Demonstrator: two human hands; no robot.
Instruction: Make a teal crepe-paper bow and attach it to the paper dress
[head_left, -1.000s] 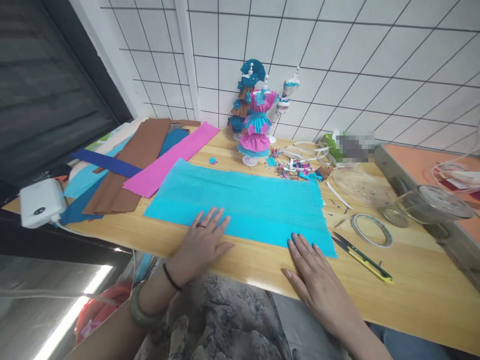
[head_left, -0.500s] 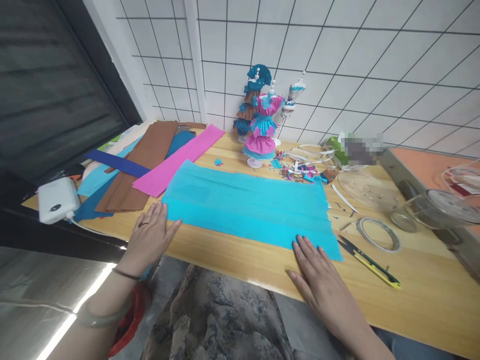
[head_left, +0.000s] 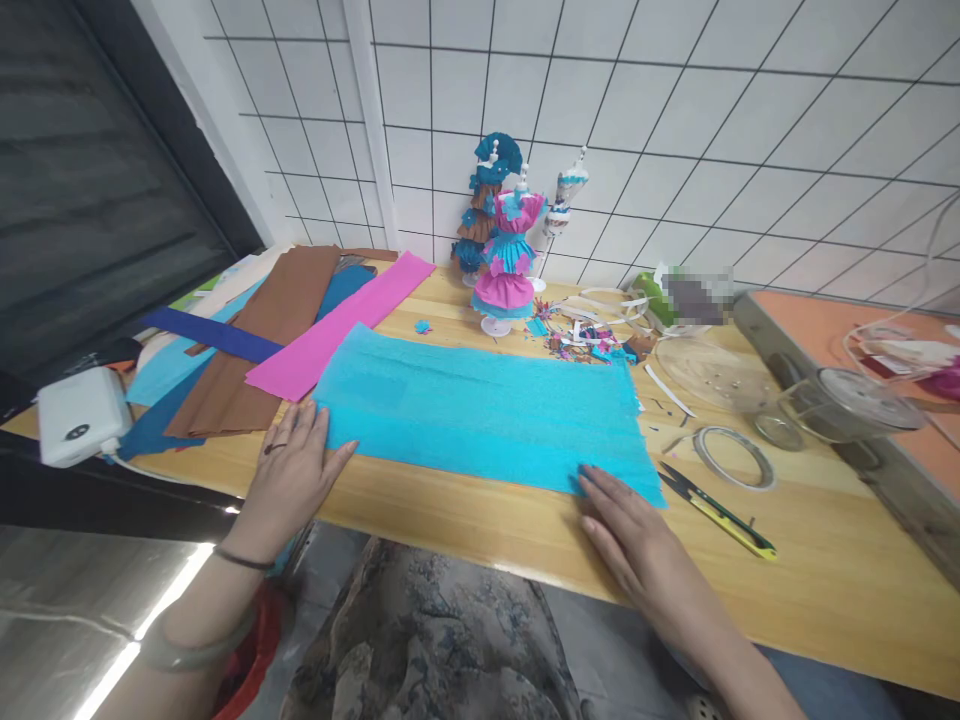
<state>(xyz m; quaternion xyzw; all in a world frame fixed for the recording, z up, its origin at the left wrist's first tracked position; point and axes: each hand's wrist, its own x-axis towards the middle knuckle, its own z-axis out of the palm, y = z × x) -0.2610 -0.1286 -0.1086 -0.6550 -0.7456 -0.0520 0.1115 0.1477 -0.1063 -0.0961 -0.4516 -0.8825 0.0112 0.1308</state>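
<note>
Turquoise sheet [head_left: 487, 410] — scissors [head_left: 720, 519] just beside (pink strip [head_left: 341, 325] at left)

Holding both bare forearms [head_left: 206, 605] forward, well apart. Laying the left hand [head_left: 289, 480] palm down, fingers [head_left: 301, 425] pointing away, thumb [head_left: 341, 460] angled inward. Resting the right hand [head_left: 634, 530] back upward, its fingers nearly together and slanting leftward (thumb parted from them, also pointing inward), relaxed rather than clenched.
</note>
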